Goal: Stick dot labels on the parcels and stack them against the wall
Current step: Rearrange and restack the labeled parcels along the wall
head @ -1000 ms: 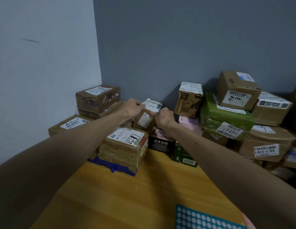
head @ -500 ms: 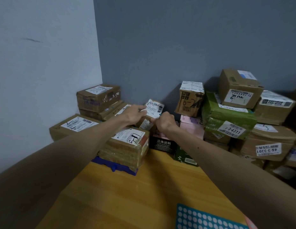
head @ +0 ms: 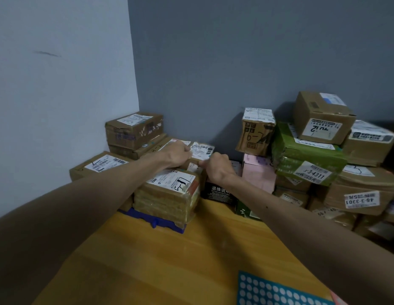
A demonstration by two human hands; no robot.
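Two hands: left hand [head: 176, 154], right hand [head: 218, 168], each grip curled round small parcel [head: 202, 149].

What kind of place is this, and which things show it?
Probably a parcel pickup or sorting point: many taped cardboard parcels with shipping labels are piled against the grey wall, one label reads 46-3-3301, and a sheet of dot labels lies on the wooden table.
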